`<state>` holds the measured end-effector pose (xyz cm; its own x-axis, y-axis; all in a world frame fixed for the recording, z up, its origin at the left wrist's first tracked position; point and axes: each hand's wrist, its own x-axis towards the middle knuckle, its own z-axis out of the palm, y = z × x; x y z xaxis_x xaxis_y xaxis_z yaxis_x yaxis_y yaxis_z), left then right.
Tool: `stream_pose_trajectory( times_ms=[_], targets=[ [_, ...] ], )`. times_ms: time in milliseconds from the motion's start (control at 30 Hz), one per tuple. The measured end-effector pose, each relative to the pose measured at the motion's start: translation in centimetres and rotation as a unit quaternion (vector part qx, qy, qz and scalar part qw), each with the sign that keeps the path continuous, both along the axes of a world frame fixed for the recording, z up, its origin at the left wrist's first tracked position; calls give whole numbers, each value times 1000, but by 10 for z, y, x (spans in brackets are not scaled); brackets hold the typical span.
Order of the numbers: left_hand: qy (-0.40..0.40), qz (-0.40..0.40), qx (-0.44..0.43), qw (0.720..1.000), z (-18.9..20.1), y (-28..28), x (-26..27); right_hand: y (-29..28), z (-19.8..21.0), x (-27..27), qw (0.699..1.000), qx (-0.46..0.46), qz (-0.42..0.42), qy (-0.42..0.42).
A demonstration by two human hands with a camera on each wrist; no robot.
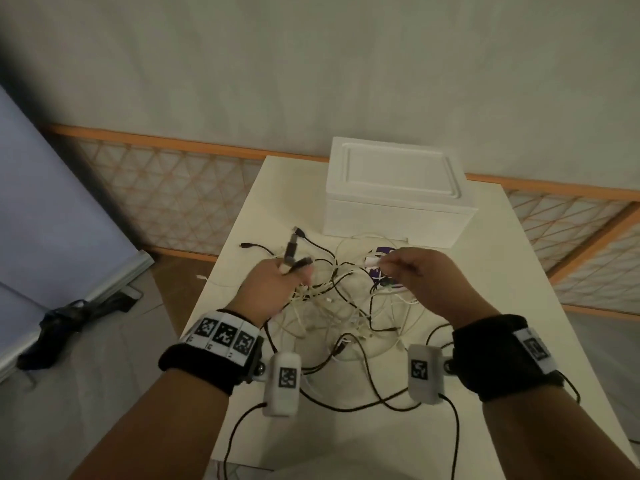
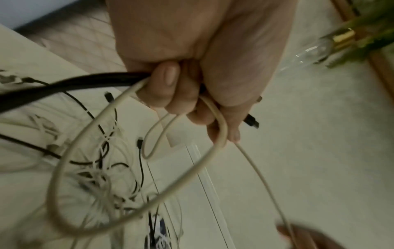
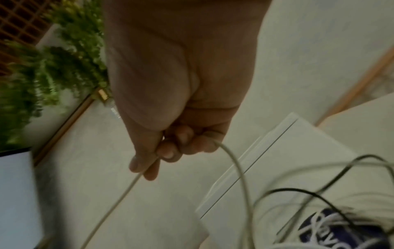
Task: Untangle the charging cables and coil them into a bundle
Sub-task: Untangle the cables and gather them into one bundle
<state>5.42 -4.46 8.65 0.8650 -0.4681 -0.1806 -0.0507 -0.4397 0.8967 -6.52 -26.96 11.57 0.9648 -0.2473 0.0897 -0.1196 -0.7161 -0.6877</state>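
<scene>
A tangle of white and black charging cables lies on the white table between my hands. My left hand grips a bunch of cables, with black plug ends sticking up out of the fist. In the left wrist view its curled fingers hold a black cable and loops of white cable. My right hand pinches a white cable near its white plug. In the right wrist view that white cable runs through its curled fingers.
A white foam box stands at the back of the table, just beyond the cables. A purple and white item lies under the tangle. The table's left edge drops to the floor, where a dark bundle lies. A green plant shows behind.
</scene>
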Motion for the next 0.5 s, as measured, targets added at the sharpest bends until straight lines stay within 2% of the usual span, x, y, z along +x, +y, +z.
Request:
stream_pose_trajectory(
  times_ms=[167, 267, 367, 433, 500],
  targets=[
    [-23, 127, 23, 991, -4, 19, 26, -44, -8, -24, 995, 7, -102, -17],
    [-34, 125, 38, 991, -10, 21, 34, -48, -20, -28, 993, 0, -121, 8],
    [-24, 33, 27, 999, -4, -3, 18, -32, -30, -18, 994, 15, -100, 31],
    [-15, -86, 9, 996, 1, -31, -8, -11, -21, -7, 995, 58, -77, 9],
    [-1, -208, -6, 978, -3, -63, -36, 8, -1, 3, 994, 93, -61, -23]
  ],
)
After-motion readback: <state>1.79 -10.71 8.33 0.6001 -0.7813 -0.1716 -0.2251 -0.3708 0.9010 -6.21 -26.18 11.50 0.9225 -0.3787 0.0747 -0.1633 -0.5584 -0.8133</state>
